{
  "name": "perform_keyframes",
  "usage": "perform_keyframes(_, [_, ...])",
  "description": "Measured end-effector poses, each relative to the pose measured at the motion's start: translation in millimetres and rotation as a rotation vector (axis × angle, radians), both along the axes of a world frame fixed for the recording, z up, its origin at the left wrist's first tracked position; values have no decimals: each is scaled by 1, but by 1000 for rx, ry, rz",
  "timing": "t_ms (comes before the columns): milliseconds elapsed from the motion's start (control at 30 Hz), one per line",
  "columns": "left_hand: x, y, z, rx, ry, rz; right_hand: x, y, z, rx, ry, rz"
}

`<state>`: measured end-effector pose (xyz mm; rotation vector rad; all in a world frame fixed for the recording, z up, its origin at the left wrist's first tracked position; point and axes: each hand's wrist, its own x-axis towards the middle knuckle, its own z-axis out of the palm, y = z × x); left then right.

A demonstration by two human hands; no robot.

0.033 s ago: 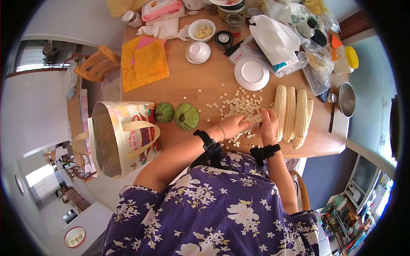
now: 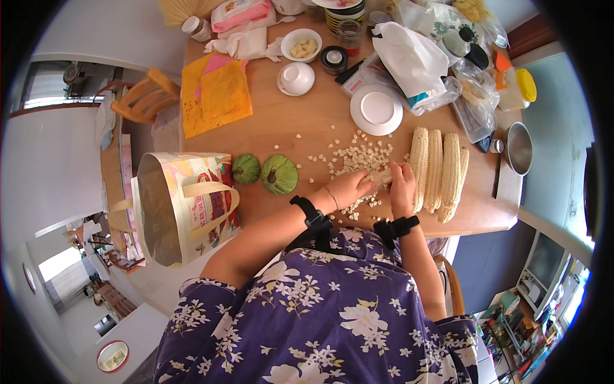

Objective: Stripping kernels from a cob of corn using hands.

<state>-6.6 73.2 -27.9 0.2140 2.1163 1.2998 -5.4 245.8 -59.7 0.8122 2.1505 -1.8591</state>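
Observation:
Between my two hands is a pale corn cob (image 2: 382, 179), partly hidden by the fingers. My left hand (image 2: 349, 189) is closed round its left end. The fingers of my right hand (image 2: 403, 184) grip the other end. Loose corn kernels (image 2: 361, 157) lie scattered on the wooden table (image 2: 281, 121) under and beyond the hands. Just right of my right hand, several whole ears of corn (image 2: 435, 169) lie side by side. Two green squashes (image 2: 279, 174) sit to the left of the kernels.
An open shopping bag (image 2: 192, 211) stands at the left. Yellow cloths (image 2: 224, 96), a bowl of pale pieces (image 2: 302, 46), a small cup (image 2: 297, 78) and an upturned white plate (image 2: 377, 109) lie farther back. Plastic bags (image 2: 416, 61) crowd the back right; a metal bowl (image 2: 519, 149) sits at the right edge.

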Motion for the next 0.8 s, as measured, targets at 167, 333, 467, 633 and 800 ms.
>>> perform_keyframes(167, [9, 4, 11, -129, 277, 56, -5, -12, 28, -208, -199, -60])
perform_keyframes(333, [11, 3, 0, -163, 436, 70, -4, -13, 25, -430, -237, -8])
perform_keyframes(467, [10, 7, 4, -234, 432, 64, -2, -18, 22, -374, -214, -15])
perform_keyframes(633, [6, 10, 2, -313, 317, 63, -1, -24, 22, -369, -184, -105])
perform_keyframes(800, [2, 13, -2, -317, 187, 128, -1, -26, 30, -341, -161, -80])
